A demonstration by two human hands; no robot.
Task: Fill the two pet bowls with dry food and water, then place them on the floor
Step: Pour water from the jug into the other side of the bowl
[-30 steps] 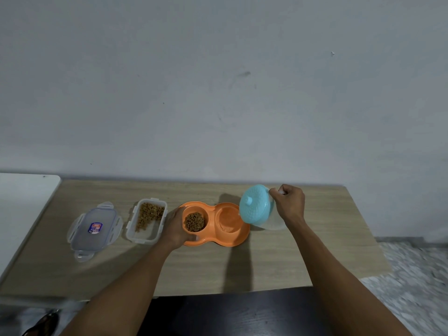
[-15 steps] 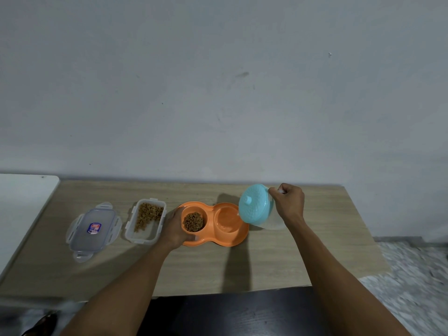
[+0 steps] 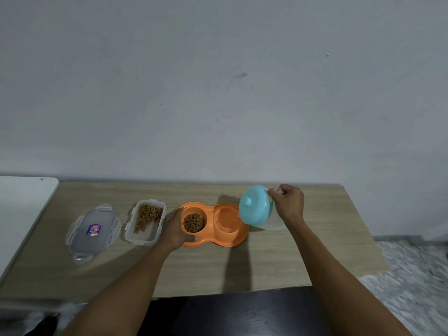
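The right hand [image 3: 288,206] is curled tight round a clear plastic jug [image 3: 255,209] with a dimpled, domed teal lid, tipped sideways at the right well of the glossy orange double bowl [image 3: 218,240]. The left hand [image 3: 173,229] grips that bowl's left rim. Brown kibble [image 3: 193,222] sits in its round left well. Left of the bowl lie a clear rectangular tub [image 3: 145,236] of kibble, then its clip lid [image 3: 93,229], on the wood-grain bench [image 3: 303,258].

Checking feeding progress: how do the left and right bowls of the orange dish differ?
The left bowl holds brown dry food; the right bowl has none, only what looks like water. The left hand grips the dish beside the left bowl; the right hand tilts a blue-lidded jug over the right bowl. Both are round and orange.
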